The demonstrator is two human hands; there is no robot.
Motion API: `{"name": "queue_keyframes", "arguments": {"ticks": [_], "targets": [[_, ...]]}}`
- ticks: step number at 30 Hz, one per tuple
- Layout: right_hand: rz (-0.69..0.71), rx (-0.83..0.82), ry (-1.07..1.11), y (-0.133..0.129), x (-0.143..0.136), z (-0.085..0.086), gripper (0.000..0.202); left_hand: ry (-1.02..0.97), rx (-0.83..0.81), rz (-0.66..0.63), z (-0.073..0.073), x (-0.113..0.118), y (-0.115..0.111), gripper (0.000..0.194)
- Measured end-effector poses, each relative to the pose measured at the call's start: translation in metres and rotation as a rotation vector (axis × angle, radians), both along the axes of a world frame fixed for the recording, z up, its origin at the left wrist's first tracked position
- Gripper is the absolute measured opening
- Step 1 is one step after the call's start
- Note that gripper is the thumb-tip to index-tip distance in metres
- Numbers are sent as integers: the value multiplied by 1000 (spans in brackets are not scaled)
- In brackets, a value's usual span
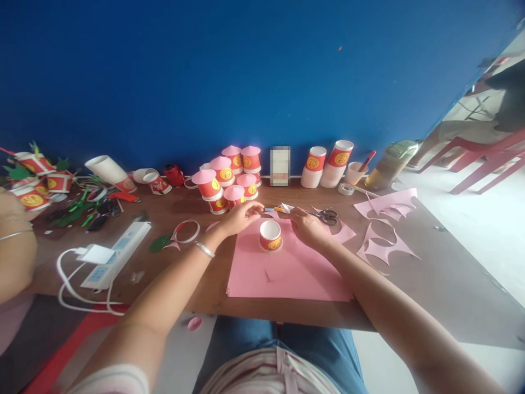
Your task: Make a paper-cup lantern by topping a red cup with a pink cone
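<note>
A red and white paper cup with a yellow emblem stands upright, its mouth up, on pink paper sheets. Beyond the cup, to its left, my left hand has its fingers bent and close together; whether they hold something small is hidden. My right hand is closed around a small white thing with a pointed tip, perhaps a glue tube. Between my hands is a thin blue and yellow stick-like thing, too small to name. Black-handled scissors lie just beyond my right hand.
Pink-topped cups and stacked cups line the blue wall. Pink offcuts lie at right, near a lidded jar. A power strip with white cables is at left, near another person's arm.
</note>
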State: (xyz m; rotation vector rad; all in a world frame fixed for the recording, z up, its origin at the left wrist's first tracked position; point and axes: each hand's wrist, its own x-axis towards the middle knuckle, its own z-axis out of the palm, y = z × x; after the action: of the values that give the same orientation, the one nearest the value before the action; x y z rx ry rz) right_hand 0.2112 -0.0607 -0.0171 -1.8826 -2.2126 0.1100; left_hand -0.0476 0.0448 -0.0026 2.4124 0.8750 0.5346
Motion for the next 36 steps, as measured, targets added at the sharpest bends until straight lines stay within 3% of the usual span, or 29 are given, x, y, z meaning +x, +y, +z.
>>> {"name": "queue_keyframes", "arguments": {"ticks": [3,8,16,24,31,36], "targets": [[-2,143,48,1,3,-13,56,100,108,52,-3,27,12,24],[-2,254,49,3,8,-28,38,259,185,-9,-6,53,16,12],[-34,339,85,6,12,-25,34,240,238,26,-5,51,23,12],[46,405,107,9,11,-32,32,115,172,-77,0,55,21,15],[98,364,133,9,10,-30,34,56,145,-157,13,47,19,9],[109,246,393,11,6,-30,36,48,156,-233,13,44,18,2]]}}
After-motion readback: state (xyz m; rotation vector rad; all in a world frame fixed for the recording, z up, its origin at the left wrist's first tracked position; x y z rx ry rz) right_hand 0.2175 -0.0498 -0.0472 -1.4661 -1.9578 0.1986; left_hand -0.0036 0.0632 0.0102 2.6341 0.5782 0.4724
